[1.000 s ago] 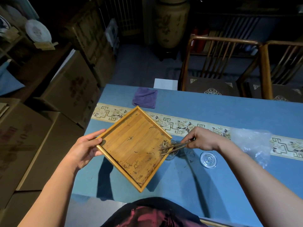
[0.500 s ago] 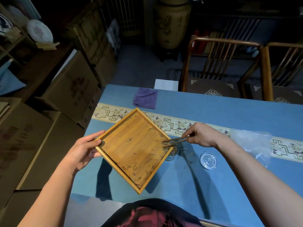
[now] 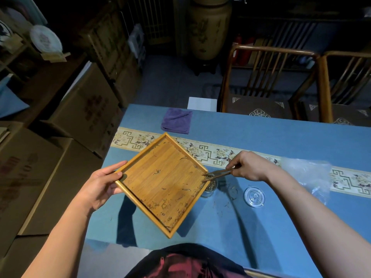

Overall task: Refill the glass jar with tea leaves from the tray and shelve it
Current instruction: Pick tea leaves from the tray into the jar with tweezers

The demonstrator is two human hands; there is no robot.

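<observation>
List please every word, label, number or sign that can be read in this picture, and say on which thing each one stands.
No text can be read.
Cardboard boxes: reddish printed marks, too blurred to read.
Round plate on the stand: a faint pinkish design, too small to tell.
Large ceramic urn: dark painted marks, unreadable.
Chair cushion: a pale ornament, not letters.
Glass lid, wooden tray: no writing visible.

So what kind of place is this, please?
Probably a tea shop's back room or storeroom. Stacked cardboard boxes stand beside the table, a large ceramic urn stands at the back, and a display plate sits on a shelf at the left.
</observation>
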